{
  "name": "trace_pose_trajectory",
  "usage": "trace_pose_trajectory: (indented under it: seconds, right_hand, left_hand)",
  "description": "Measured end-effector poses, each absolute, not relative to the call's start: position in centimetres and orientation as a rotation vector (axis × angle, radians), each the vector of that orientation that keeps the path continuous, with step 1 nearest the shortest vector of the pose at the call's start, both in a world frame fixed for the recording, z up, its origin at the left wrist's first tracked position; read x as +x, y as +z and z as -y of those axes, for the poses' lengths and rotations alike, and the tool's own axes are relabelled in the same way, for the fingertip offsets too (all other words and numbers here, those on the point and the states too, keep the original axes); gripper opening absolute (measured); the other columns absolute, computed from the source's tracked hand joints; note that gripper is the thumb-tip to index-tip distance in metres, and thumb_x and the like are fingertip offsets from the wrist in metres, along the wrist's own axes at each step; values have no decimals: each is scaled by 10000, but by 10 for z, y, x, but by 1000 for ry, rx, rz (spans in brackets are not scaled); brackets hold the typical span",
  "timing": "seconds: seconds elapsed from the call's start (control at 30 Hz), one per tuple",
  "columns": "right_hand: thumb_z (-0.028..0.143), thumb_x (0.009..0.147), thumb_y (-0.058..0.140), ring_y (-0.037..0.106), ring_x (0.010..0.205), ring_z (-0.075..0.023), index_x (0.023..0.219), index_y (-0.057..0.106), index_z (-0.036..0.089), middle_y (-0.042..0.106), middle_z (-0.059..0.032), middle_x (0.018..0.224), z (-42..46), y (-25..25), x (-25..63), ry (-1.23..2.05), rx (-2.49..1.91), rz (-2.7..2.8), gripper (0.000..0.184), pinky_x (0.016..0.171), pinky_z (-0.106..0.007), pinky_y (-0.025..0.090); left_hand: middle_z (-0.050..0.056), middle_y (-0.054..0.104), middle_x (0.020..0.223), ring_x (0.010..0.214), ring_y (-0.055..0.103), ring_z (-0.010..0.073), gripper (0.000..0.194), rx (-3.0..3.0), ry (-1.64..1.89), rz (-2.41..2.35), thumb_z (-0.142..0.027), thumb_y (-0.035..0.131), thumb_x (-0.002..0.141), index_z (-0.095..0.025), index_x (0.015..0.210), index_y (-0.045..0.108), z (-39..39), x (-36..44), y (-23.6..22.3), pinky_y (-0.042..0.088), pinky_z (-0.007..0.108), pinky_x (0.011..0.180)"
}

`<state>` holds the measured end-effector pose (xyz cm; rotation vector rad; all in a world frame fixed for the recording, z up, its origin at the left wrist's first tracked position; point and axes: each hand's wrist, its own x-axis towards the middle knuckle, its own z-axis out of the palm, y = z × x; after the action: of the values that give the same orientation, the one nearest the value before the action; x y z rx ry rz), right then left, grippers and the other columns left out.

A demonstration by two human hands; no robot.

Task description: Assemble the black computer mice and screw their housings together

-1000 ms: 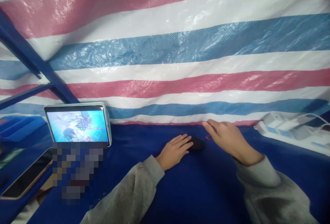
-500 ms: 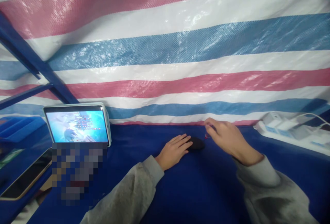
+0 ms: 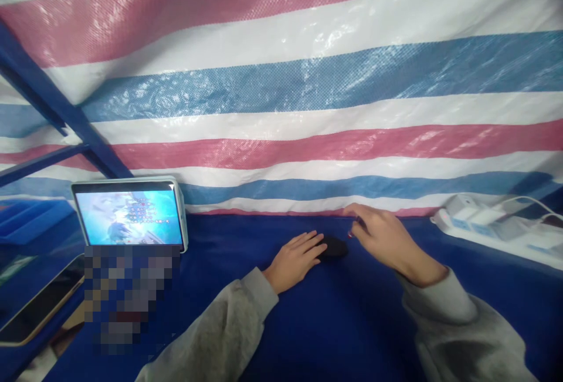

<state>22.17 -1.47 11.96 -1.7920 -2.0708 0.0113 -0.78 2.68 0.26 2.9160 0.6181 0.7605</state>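
My left hand (image 3: 297, 259) lies flat with its fingers stretched out, the fingertips on the left end of a black, low, rounded object (image 3: 335, 247) that resembles a computer mouse. To the right of that object, my right hand (image 3: 382, 241) is raised a little over the blue tabletop (image 3: 325, 323), its wrist bent and its fingers curled. A small red thing (image 3: 350, 234) shows at its thumb tip; most of it is hidden, and its kind is too small to make out.
A tablet (image 3: 132, 217) in a pale case stands lit at the left, with a blurred-out patch before it. Further left are a phone (image 3: 44, 306) and a blue tray (image 3: 35, 220). A white power strip (image 3: 497, 235) with plugged-in chargers lies right. Striped sheeting (image 3: 281, 88) hangs behind.
My right hand has turned slightly, its index finger lifting away from the thumb; less of the red thing shows. My left hand stays on the black object. The view has shifted slightly.
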Motion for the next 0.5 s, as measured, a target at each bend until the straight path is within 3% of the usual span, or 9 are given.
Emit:
trace_pose_trajectory:
  seconds: [0.17,0.23,0.37,0.5]
  right_hand:
    - [428,966,401,683,636,-211,927,654,224,715,-40,671,14,118,222,-56,-1851,2047,328,603,-284,395]
    - [396,962,398,680,645,-201,899,651,224,721,-42,696,14,117,222,-75,-1845,2041,311,595,-279,387]
    - [270,929,402,692,714,-187,1033,638,227,754,-38,835,13,116,223,-68,-1770,2057,262,641,-278,415]
    - [410,977,385,681,638,-208,986,642,232,715,-31,674,12,116,223,-87,-1877,2053,312,594,-283,381]
  left_hand:
    - [75,511,1492,1435,417,202,344,2911,776,-605,-274,451,1050,-196,1378,519,-27,-8,1,387,406,1196]
    - [73,508,1494,1433,421,203,344,2905,779,-606,-282,440,1054,-193,1377,519,-27,-8,1,391,402,1193]
    - [76,509,1494,1433,420,191,351,2910,763,-617,-280,466,1044,-196,1381,517,-27,-8,2,392,392,1194]
    - [76,504,1497,1439,410,197,344,2917,771,-609,-271,466,1043,-197,1375,521,-27,-8,0,385,401,1197]
